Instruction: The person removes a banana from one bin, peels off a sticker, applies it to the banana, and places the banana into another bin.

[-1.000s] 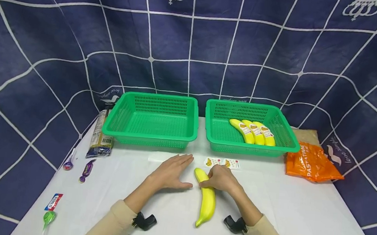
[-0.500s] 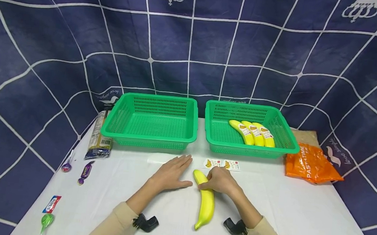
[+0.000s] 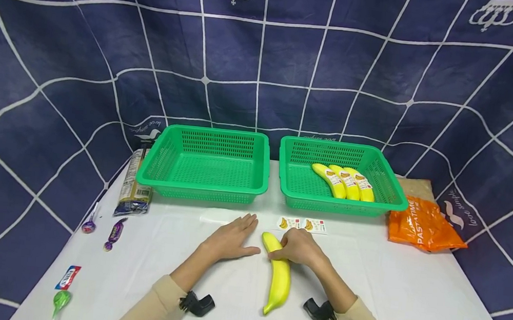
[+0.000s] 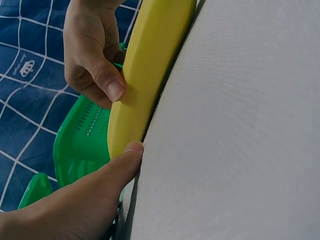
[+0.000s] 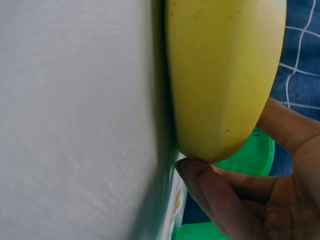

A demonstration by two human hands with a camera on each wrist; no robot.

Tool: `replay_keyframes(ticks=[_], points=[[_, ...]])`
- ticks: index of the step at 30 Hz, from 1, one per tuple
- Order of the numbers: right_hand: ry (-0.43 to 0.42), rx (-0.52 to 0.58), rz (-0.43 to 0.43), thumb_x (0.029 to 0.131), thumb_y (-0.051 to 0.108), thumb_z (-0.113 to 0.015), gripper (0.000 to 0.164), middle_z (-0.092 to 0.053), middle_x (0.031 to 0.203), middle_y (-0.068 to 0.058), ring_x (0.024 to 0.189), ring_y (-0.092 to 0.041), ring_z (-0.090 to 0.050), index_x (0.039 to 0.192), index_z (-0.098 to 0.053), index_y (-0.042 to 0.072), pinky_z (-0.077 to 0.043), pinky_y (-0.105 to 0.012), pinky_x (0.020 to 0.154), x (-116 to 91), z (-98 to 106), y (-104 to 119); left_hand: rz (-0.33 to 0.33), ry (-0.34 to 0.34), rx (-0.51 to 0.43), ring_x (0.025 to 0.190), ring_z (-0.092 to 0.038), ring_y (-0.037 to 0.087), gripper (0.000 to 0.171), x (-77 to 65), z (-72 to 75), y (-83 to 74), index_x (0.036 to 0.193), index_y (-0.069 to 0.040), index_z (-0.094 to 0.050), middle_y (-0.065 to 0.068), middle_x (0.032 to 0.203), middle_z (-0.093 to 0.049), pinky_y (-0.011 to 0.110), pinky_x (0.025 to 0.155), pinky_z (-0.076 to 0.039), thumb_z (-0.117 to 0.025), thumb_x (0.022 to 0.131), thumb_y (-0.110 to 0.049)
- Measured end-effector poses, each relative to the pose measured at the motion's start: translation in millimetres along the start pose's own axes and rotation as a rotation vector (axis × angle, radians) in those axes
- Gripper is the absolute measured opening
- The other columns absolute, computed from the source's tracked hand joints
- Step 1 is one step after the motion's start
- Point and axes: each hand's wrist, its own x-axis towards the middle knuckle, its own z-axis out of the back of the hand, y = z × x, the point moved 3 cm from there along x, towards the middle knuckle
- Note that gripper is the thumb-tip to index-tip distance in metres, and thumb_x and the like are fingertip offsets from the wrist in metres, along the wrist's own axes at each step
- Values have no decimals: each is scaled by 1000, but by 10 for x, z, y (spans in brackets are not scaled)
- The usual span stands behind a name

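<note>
A yellow banana [image 3: 279,283] lies lengthwise on the white table, its far end between my hands. My right hand [image 3: 298,247] grips it near that end, with the thumb on top; the right wrist view shows curled fingertips [image 5: 195,165] at the banana's side, close to the table. My left hand [image 3: 231,240] rests on the table to its left, fingers straight; in the left wrist view its thumb comes near the banana's end, contact unclear. Just beyond my hands lies a strip of banana-picture stickers [image 3: 302,224], its left part a blank strip [image 3: 218,215].
A green basket [image 3: 201,192] stands at the back left; another green basket [image 3: 342,206] holds several stickered bananas [image 3: 348,183]. An orange pasta bag [image 3: 422,222] lies right. On the left are a dark package [image 3: 135,189], a purple candy [image 3: 114,234] and lollipops [image 3: 62,298].
The view has shifted slightly. Both hands and the banana keep nearly the same places on the table.
</note>
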Motion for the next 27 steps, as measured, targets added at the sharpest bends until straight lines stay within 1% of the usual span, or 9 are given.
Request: replay_keyframes(ticks=[6,15,20,22,23,27], points=[[2,-1,-8,70,38,-86,35,-41,47,7,45,-8,-37,55,-65,14,-25,-20,43,-4,4,8,-2,10,1,148,-28,26,87,7,11,-10,152,-3,-31,12,160,-29,39,120,-29,-45,93,-66],[5,-6,21,70,39,-85,35,-42,47,8,46,-8,-37,57,-66,14,-26,-20,43,-9,-30,37,-5,13,21,148,-28,26,86,-2,-13,-3,151,-1,-31,13,159,-30,38,121,-28,-45,94,-64],[40,21,19,72,44,-83,37,-43,49,6,48,-8,-38,59,-68,14,-26,-21,45,4,-12,7,-2,17,18,149,-28,26,86,-5,-12,-7,151,-2,-32,13,159,-30,38,121,-27,-44,94,-65],[38,27,22,73,46,-82,36,-50,53,6,50,-8,-42,66,-71,13,-31,-21,46,26,28,-24,1,18,12,149,-27,25,86,-3,-3,-14,151,-2,-31,13,159,-30,38,122,-26,-44,94,-65],[32,28,33,73,45,-82,36,-50,55,5,52,-9,-42,69,-72,11,-31,-21,48,45,55,-42,2,19,9,149,-27,25,86,-2,4,-17,151,-2,-31,13,159,-30,38,122,-26,-44,94,-65],[-29,37,88,73,36,-85,37,-63,70,1,64,-11,-51,91,-75,5,-43,-24,59,144,182,-119,1,21,-13,149,-27,26,86,1,20,-26,151,-1,-32,13,159,-30,38,122,-26,-46,94,-64]])
